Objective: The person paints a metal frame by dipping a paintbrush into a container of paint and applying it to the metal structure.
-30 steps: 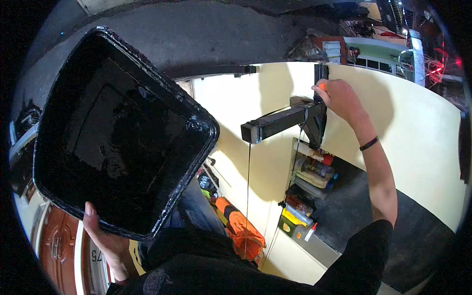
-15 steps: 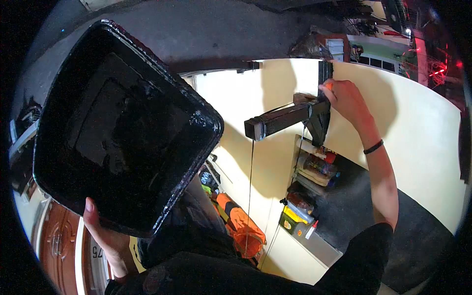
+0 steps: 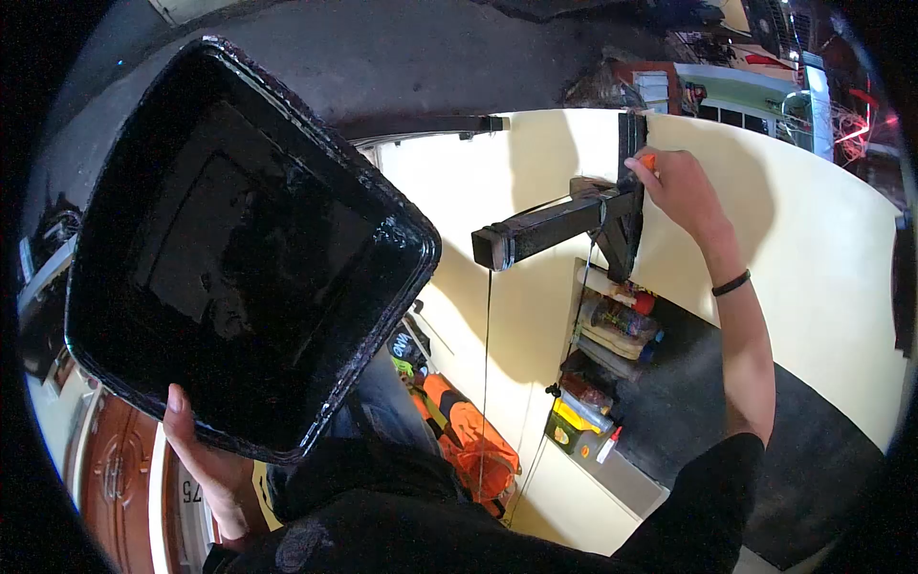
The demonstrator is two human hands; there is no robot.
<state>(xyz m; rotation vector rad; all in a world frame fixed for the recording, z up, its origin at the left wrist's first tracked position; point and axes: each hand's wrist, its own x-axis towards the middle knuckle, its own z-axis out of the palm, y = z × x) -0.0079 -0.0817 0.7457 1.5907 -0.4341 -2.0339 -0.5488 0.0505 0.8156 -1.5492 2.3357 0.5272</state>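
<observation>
A large black tray (image 3: 277, 249) with wet, glossy paint inside fills the left half of the view, tilted toward me. My left hand (image 3: 206, 469) grips its lower edge, thumb up on the rim. Against the cream wall stands a black metal bracket (image 3: 555, 230), with a square arm jutting out and a slanted brace beneath. My right hand (image 3: 679, 191) is closed by the bracket's upright bar, pinching a thing with an orange handle (image 3: 648, 162); its working end is hidden by the fingers and bar. Thin lines hang from the bracket's arm.
Below the bracket, a shelf (image 3: 622, 483) carries bottles and containers, including a yellow one (image 3: 577, 416). An orange bag-like item (image 3: 478, 440) lies lower down. Brown doors (image 3: 117, 464) stand at lower left, with dark pavement (image 3: 430, 57) beyond the wall (image 3: 813, 258).
My right hand has shifted slightly up and right along the upright bar, showing more of the orange handle. The tray stays in my left hand, nearly unmoved.
</observation>
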